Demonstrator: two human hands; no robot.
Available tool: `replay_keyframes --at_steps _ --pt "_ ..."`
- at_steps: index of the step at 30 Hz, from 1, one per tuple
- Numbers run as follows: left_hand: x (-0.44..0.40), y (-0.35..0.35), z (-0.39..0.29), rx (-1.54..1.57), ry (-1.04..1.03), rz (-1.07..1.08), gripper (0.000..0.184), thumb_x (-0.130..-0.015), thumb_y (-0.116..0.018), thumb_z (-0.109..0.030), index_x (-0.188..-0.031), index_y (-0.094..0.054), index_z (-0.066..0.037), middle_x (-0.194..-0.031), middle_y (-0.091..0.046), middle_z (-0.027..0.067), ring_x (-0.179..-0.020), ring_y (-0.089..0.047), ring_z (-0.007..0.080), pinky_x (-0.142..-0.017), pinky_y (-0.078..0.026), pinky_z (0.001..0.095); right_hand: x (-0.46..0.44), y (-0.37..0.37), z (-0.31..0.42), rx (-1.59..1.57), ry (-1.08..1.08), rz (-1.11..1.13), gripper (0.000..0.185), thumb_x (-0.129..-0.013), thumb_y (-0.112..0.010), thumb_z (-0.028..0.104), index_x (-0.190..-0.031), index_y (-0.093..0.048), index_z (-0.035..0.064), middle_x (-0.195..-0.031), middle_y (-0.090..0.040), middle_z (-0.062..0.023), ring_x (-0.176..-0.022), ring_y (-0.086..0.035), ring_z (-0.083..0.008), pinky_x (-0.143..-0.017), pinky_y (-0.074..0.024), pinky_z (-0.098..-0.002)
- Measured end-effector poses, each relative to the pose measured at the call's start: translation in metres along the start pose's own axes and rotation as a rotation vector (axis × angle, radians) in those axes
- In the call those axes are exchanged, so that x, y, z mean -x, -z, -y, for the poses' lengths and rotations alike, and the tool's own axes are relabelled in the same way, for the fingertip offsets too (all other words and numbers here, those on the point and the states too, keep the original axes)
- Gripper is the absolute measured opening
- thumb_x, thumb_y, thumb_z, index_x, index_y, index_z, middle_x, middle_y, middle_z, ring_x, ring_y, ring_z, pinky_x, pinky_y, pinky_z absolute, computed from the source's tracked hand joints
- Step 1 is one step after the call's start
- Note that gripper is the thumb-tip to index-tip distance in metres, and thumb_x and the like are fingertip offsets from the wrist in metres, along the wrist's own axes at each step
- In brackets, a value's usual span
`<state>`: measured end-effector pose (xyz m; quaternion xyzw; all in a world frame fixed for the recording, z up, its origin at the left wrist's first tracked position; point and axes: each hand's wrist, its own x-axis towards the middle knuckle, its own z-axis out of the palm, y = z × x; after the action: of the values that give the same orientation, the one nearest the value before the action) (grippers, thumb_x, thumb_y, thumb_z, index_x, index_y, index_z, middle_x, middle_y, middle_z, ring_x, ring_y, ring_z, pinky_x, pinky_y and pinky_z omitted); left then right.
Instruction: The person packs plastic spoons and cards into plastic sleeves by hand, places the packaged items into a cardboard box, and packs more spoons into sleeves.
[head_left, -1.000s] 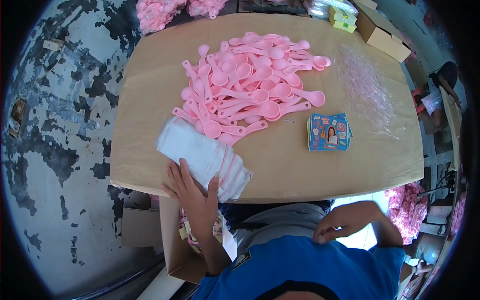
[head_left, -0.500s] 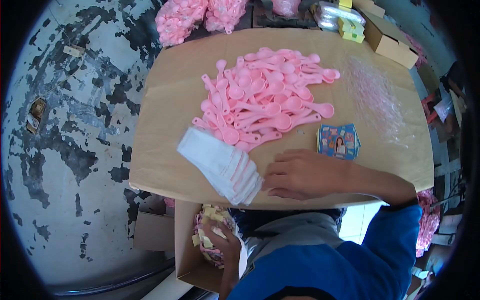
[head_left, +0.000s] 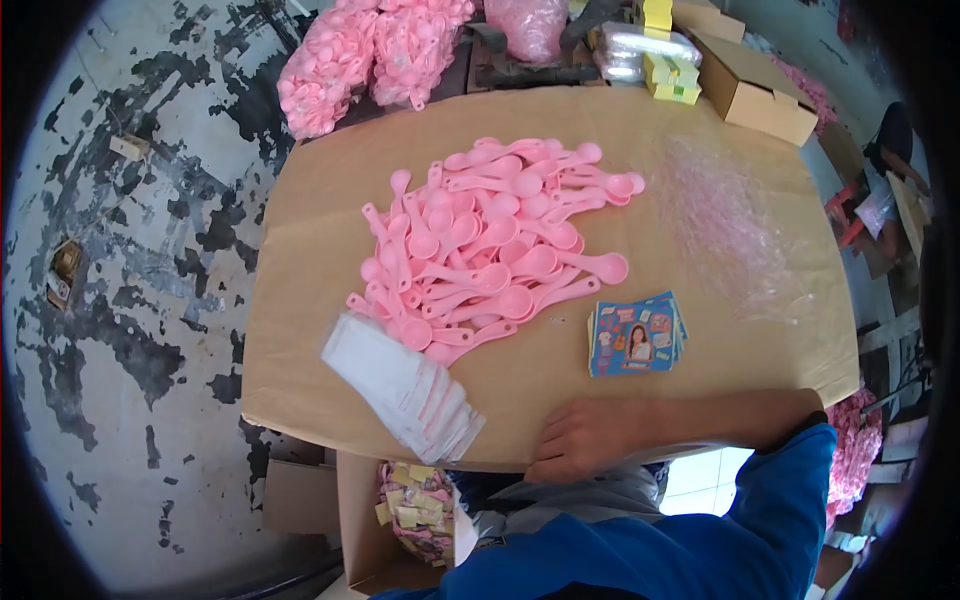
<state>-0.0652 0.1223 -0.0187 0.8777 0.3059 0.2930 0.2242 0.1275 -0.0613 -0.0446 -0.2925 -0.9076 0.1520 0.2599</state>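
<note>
My right hand point(head_left: 585, 438) rests at the table's front edge, fingers bent and pointing left; what lies under the palm is hidden. My left hand is out of view. Left of the right hand lies a fanned stack of white plastic sleeves point(head_left: 405, 385), its upper end touching a large heap of pink spoons point(head_left: 495, 245). A pile of blue printed cards point(head_left: 632, 338) with a portrait sits above my right forearm.
Thin clear pink strips point(head_left: 735, 230) spread over the table's right side. Bags of pink spoons point(head_left: 415, 50), yellow bundles point(head_left: 672, 78) and a cardboard box point(head_left: 755, 88) stand behind. Below the left front edge an open carton point(head_left: 362, 540) holds packed items point(head_left: 418, 510). Another person's arm point(head_left: 890, 240) shows far right.
My left hand left the sleeves, reached into the open carton, then went out of view. My right hand came over the table, then drew back to its front edge. The view shifted.
</note>
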Motion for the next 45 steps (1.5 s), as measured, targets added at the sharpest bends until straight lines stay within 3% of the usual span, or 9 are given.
replay_keyframes --at_steps 9,22,45 --pt "-0.056 -0.023 0.008 -0.165 -0.069 0.222 0.032 -0.096 -0.046 -0.007 -0.123 -0.042 0.009 -0.120 -0.050 0.0219 -0.114 -0.050 0.0302 -0.097 -0.039 0.0426 -0.001 -0.001 -0.003 -0.080 -0.033 0.031 0.022 -0.085 -0.060 0.019 -0.102 -0.062 0.0059 -0.084 -0.064 -0.0059 -0.079 -0.064 -0.0240 -0.070 -0.0515 -0.0365" --pt "-0.058 -0.021 0.001 -0.145 -0.050 0.251 0.031 -0.096 -0.047 -0.007 -0.122 -0.043 0.009 -0.118 -0.051 0.0215 -0.111 -0.051 0.0300 -0.095 -0.040 0.0425 -0.001 -0.014 -0.005 -0.125 -0.031 -0.107 0.014 -0.086 -0.059 0.017 -0.089 -0.057 0.0035 -0.070 -0.058 -0.0091 -0.067 -0.061 -0.0286 -0.061 -0.0491 -0.0400" --pt "-0.066 -0.027 -0.002 -0.058 -0.050 0.239 0.029 -0.095 -0.049 -0.008 -0.119 -0.045 0.008 -0.114 -0.053 0.0208 -0.107 -0.052 0.0295 -0.092 -0.042 0.0424 -0.001 -0.013 -0.005 -0.125 -0.047 -0.055 0.015 -0.089 -0.058 0.020 -0.092 -0.059 0.0048 -0.073 -0.061 -0.0083 -0.070 -0.062 -0.0274 -0.063 -0.0499 -0.0398"
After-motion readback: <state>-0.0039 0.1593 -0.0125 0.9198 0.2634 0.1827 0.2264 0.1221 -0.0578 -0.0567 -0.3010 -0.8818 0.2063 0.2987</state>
